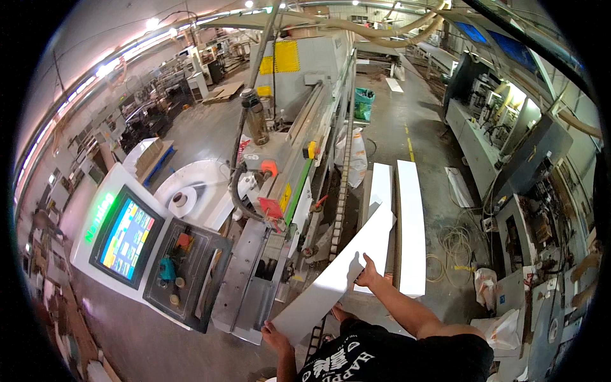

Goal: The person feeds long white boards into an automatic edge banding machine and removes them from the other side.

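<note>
Over the workshop floor (197, 127), beside a machine (299, 121), a long white panel (337, 277) slants, far end over a white board (382, 181), left grip (276, 337) pinching its near end, right grip (369, 275) at its right edge, closure hard to tell.

Coiled cable (454, 245) and, seemingly, a green bag (364, 105)

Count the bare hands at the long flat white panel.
2: left bare hand at the near end of the long flat white panel, right bare hand at its right edge.
</note>
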A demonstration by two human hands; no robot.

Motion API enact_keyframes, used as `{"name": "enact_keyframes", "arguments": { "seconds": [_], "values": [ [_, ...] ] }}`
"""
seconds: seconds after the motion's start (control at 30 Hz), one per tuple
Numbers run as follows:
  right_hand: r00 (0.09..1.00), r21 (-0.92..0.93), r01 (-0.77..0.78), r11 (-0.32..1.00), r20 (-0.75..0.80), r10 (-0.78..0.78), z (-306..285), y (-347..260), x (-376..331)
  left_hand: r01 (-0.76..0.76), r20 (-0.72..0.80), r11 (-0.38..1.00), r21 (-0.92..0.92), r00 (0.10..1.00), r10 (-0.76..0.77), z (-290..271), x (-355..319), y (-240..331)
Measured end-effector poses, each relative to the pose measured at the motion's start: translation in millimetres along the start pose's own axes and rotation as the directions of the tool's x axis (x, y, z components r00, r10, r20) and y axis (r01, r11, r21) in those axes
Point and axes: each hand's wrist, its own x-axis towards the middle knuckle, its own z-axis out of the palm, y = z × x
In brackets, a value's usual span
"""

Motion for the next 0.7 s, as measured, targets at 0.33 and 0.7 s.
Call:
{"name": "enact_keyframes", "arguments": {
  "seconds": [0.33, 0.7],
  "values": [
    [0.994, -0.321, -0.111, 0.941, -0.015, 0.112, 70, 112, -105, -0.150, -0.400, 0.902, 0.404, 0.858, 0.322, -155, 36, -51],
    [0.618, -0.791, -0.477, 0.384, 0.009, 0.786, 97, 296, -109, 0.288, -0.670, 0.828, 0.481, 0.730, 0.135, -437, 14, -135]
  ]
}}
